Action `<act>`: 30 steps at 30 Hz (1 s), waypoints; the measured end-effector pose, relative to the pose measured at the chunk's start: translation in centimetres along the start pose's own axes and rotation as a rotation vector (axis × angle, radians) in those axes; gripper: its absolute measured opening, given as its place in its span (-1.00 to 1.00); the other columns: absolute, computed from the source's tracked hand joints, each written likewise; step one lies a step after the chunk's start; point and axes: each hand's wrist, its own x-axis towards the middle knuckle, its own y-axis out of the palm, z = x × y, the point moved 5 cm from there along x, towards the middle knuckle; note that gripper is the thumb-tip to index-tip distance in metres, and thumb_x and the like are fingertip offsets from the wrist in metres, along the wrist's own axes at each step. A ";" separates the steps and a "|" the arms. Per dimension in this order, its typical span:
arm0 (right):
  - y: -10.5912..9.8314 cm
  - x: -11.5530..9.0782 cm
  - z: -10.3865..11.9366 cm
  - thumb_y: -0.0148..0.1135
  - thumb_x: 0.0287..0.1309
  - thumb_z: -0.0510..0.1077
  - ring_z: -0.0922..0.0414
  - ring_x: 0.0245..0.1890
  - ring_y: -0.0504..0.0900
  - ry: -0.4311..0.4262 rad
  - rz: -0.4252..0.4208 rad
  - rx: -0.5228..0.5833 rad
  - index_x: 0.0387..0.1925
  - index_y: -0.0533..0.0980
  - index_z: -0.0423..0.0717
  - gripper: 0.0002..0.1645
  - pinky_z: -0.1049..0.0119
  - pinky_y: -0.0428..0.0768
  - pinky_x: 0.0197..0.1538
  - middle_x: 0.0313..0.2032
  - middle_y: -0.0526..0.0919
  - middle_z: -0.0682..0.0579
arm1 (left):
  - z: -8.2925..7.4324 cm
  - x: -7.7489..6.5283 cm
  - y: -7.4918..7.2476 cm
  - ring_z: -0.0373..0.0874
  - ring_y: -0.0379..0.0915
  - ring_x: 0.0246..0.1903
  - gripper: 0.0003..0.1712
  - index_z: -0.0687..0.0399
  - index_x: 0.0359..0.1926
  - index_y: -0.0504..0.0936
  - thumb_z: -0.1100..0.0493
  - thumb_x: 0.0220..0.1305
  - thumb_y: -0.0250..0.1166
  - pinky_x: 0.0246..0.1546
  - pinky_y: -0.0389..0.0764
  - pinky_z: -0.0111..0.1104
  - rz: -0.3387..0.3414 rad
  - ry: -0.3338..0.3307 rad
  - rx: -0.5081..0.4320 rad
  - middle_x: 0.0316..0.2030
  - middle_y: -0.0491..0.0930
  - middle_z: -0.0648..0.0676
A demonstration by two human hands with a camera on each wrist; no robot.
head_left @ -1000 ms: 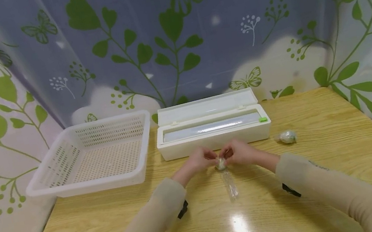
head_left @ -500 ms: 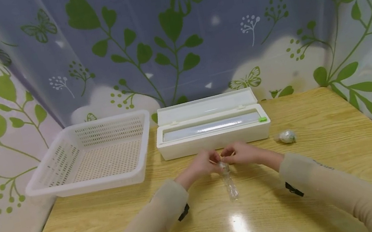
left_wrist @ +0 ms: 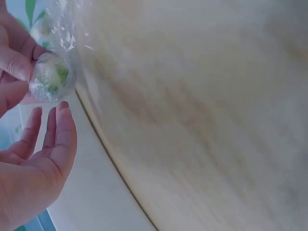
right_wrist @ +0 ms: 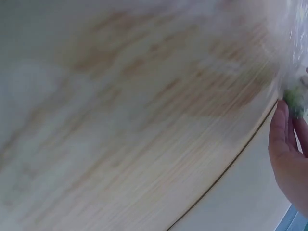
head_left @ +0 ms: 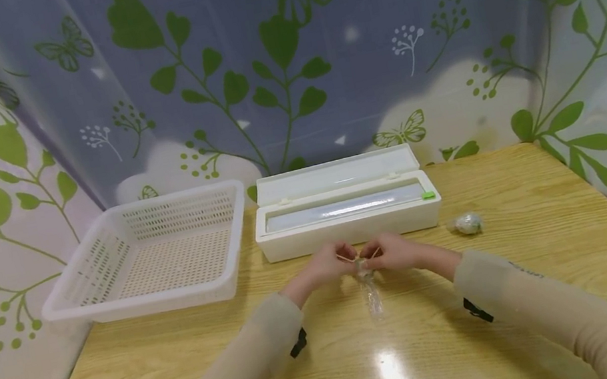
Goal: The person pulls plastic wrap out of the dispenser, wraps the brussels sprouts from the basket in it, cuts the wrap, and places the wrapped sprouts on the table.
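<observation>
A small round white-and-green ball [left_wrist: 50, 79], wrapped in clear cling film, is between my two hands at the middle of the table. Its loose film tail [head_left: 373, 302] trails toward me. At the ball's top my left hand [head_left: 331, 262] pinches one end of a thin tan strand [head_left: 376, 252]. My right hand [head_left: 395, 251] pinches the other end, and the strand forms a small V. In the left wrist view, fingers of the left hand [left_wrist: 43, 163] curve beneath the ball. Fingertips of the right hand [right_wrist: 291, 149] touch the film-wrapped ball in the right wrist view.
Just beyond the hands stands a white cling-film dispenser [head_left: 350, 232], lid raised, with a green slider [head_left: 429, 195]. A white perforated basket [head_left: 147, 304] is at the left. Another film-wrapped ball [head_left: 469, 223] lies on the wooden table [head_left: 539, 283] at the right. A patterned curtain hangs behind.
The fingertips have shifted slightly around the ball's top, and both ends of the tan strand now show between the hands. The film tail has swung a little to the left.
</observation>
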 end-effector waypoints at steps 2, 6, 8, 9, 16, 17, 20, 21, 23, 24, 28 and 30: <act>-0.2 0.2 0.1 0.17 0.05 -0.24 -0.05 -0.27 0.58 0.000 -0.048 -0.014 -0.21 0.49 -0.46 -0.68 0.26 0.54 -0.27 -0.27 0.59 -0.23 | 0.1 0.3 -0.6 -0.06 0.41 -0.23 -0.78 0.33 -0.19 0.47 0.31 0.11 0.18 -0.26 0.50 -0.28 -0.027 -0.008 0.017 -0.24 0.49 0.15; -0.3 0.6 -0.1 0.23 -0.01 -0.28 -0.07 -0.27 0.59 0.003 -0.099 -0.042 -0.22 0.49 -0.48 -0.67 0.24 0.56 -0.26 -0.26 0.58 -0.26 | 0.4 0.7 -1.1 -0.03 0.42 -0.18 -0.76 0.31 -0.17 0.50 0.23 0.19 0.14 -0.21 0.48 -0.29 -0.058 -0.036 0.096 -0.22 0.51 0.15; -0.3 0.7 -0.1 0.25 -0.04 -0.30 -0.06 -0.29 0.59 0.003 -0.104 -0.045 -0.24 0.49 -0.47 -0.69 0.26 0.56 -0.27 -0.28 0.58 -0.24 | 0.5 0.9 -0.9 -0.03 0.43 -0.18 -0.75 0.31 -0.17 0.51 0.22 0.18 0.17 -0.21 0.48 -0.29 -0.048 -0.052 0.133 -0.22 0.52 0.15; -0.2 0.7 -0.2 0.26 -0.06 -0.32 -0.05 -0.29 0.59 0.001 -0.103 -0.040 -0.26 0.50 -0.46 -0.70 0.28 0.56 -0.27 -0.29 0.59 -0.22 | 0.5 0.9 -0.8 -0.03 0.43 -0.18 -0.75 0.32 -0.18 0.52 0.22 0.17 0.19 -0.21 0.48 -0.30 -0.040 -0.052 0.152 -0.23 0.53 0.15; -0.3 0.4 -0.1 0.20 -0.07 -0.38 -0.07 -0.27 0.58 -0.009 -0.064 0.011 -0.30 0.50 -0.43 -0.78 0.29 0.56 -0.27 -0.31 0.58 -0.20 | 0.1 0.7 0.0 -0.10 0.47 -0.29 -0.82 0.30 -0.30 0.58 0.26 0.07 0.27 -0.27 0.48 -0.38 -0.001 -0.002 0.225 -0.36 0.58 0.09; -0.5 0.3 -0.1 0.17 -0.03 -0.36 -0.07 -0.27 0.58 -0.005 -0.065 0.007 -0.29 0.49 -0.43 -0.79 0.28 0.56 -0.28 -0.30 0.58 -0.20 | 0.1 0.6 0.0 -0.11 0.46 -0.29 -0.83 0.28 -0.31 0.57 0.26 0.07 0.27 -0.27 0.48 -0.38 0.001 -0.002 0.225 -0.37 0.57 0.07; -0.8 0.1 -0.1 0.08 0.07 -0.29 -0.03 -0.27 0.57 0.002 -0.077 -0.033 -0.28 0.50 -0.39 -0.79 0.24 0.54 -0.27 -0.32 0.59 -0.15 | 0.0 0.4 0.2 -0.13 0.44 -0.29 -0.83 0.23 -0.33 0.55 0.25 0.03 0.31 -0.27 0.47 -0.38 0.006 0.003 0.229 -0.38 0.54 0.03; -0.9 0.1 -0.1 0.07 0.09 -0.27 -0.01 -0.28 0.56 -0.005 -0.079 -0.054 -0.28 0.51 -0.38 -0.78 0.23 0.54 -0.26 -0.33 0.59 -0.13 | 0.0 0.4 0.2 -0.13 0.44 -0.30 -0.83 0.22 -0.34 0.53 0.25 0.02 0.31 -0.27 0.47 -0.38 0.009 0.004 0.229 -0.39 0.53 0.02; -0.8 0.1 -0.2 0.06 0.12 -0.25 0.04 -0.30 0.55 -0.034 -0.064 -0.083 -0.28 0.53 -0.37 -0.77 0.23 0.53 -0.26 -0.36 0.60 -0.09 | -0.2 0.2 0.4 -0.14 0.43 -0.31 -0.82 0.20 -0.37 0.51 0.27 -0.02 0.34 -0.30 0.48 -0.38 0.013 0.017 0.222 -0.40 0.52 0.02; -0.7 0.1 -0.2 0.06 0.13 -0.24 0.07 -0.30 0.54 -0.048 -0.048 -0.088 -0.29 0.53 -0.36 -0.77 0.24 0.52 -0.26 -0.36 0.61 -0.07 | -0.3 0.2 0.5 -0.15 0.43 -0.33 -0.81 0.20 -0.38 0.50 0.29 -0.04 0.35 -0.31 0.48 -0.39 0.015 0.028 0.219 -0.41 0.51 0.02; -0.1 0.0 -0.3 0.05 0.17 -0.19 0.14 -0.33 0.53 -0.077 0.041 -0.074 -0.25 0.54 -0.32 -0.75 0.29 0.52 -0.29 -0.34 0.61 -0.03 | -0.5 -0.2 1.0 -0.17 0.40 -0.39 -0.75 0.18 -0.43 0.45 0.32 -0.11 0.39 -0.39 0.47 -0.41 0.025 0.034 0.207 -0.43 0.48 0.01; 0.1 -0.1 -0.3 0.05 0.19 -0.15 0.16 -0.33 0.53 -0.059 0.082 -0.064 -0.23 0.54 -0.29 -0.72 0.33 0.52 -0.31 -0.32 0.61 -0.01 | -0.5 -0.3 1.2 -0.18 0.38 -0.42 -0.72 0.16 -0.44 0.43 0.32 -0.13 0.40 -0.42 0.45 -0.42 0.032 0.022 0.208 -0.44 0.47 -0.01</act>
